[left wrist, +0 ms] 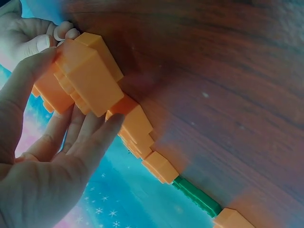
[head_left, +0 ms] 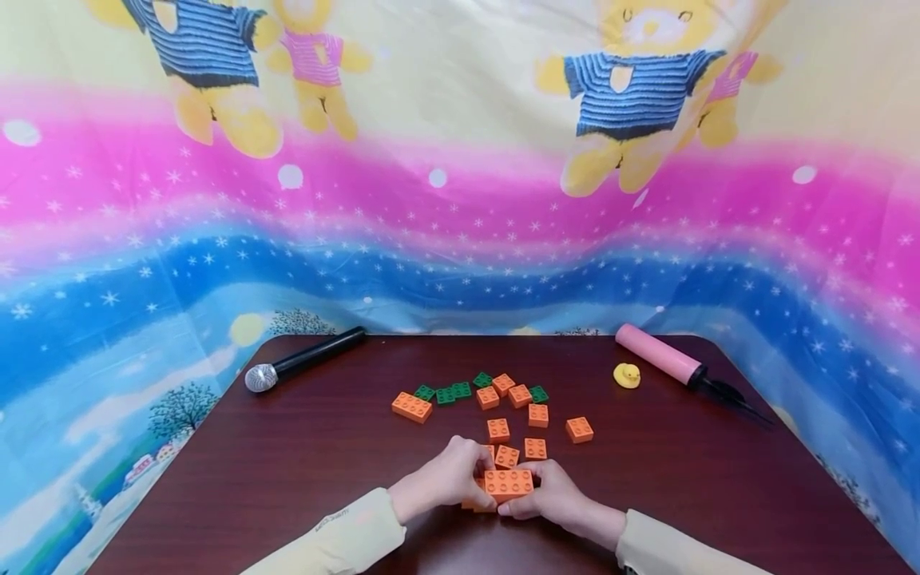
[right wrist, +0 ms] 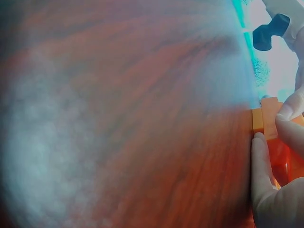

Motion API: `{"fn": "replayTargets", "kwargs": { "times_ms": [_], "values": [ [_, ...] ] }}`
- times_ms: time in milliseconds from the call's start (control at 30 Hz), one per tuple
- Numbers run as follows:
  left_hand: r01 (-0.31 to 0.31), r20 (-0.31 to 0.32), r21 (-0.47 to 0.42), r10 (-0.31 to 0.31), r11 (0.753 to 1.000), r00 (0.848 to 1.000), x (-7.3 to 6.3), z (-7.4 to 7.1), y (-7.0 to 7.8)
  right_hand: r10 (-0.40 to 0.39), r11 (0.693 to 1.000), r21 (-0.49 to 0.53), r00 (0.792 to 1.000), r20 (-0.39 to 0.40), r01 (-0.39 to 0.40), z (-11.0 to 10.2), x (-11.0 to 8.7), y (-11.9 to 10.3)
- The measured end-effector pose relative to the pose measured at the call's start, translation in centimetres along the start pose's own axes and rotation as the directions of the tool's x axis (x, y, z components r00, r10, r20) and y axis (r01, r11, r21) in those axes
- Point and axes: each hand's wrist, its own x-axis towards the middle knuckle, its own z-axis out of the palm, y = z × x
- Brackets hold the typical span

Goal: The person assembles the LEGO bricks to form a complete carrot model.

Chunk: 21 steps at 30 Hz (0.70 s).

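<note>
An orange 2x4 toy brick (head_left: 509, 482), studs up, is gripped from both ends near the front of the table. My left hand (head_left: 453, 473) holds its left end between thumb and fingers, while my right hand (head_left: 553, 491) pinches the right end. Lower orange bricks (head_left: 483, 508) show under the left thumb, partly hidden. In the left wrist view, the left thumb and fingers span an orange brick (left wrist: 92, 78), with the right hand (left wrist: 23, 40) beyond. The right wrist view shows right-hand fingers (right wrist: 260, 161) against orange bricks (right wrist: 271, 116) at the edge.
Just beyond the hands lie several loose orange bricks (head_left: 535, 449), with flat green bricks (head_left: 446, 395) farther back. A larger orange brick (head_left: 412, 407) is left of them. A microphone (head_left: 309, 359) lies back left; a yellow duck (head_left: 627, 376) and pink pump (head_left: 657, 353) back right.
</note>
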Motion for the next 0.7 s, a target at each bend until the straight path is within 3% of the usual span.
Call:
{"fn": "replayTargets", "kwargs": {
  "times_ms": [367, 567, 700],
  "values": [
    [-0.08, -0.042, -0.014, 0.079, 0.997, 0.996, -0.2, 0.5, -0.6, -0.006, 0.999, -0.046, 1.0, -0.015, 0.005, 0.0, 0.1, 0.1],
    [-0.189, -0.053, 0.073, 0.193, 0.979, 0.98, -0.6, 0.8, -1.2, -0.01, 0.999, -0.031, 1.0, -0.021, 0.009, 0.1, -0.1, 0.0],
    [-0.182, -0.037, 0.121, 0.188, 0.976, 0.981, -0.7, 0.7, -1.7, -0.015, 0.998, -0.054, 0.999, -0.036, 0.013, 0.2, 0.0, -0.2]
  ]
}}
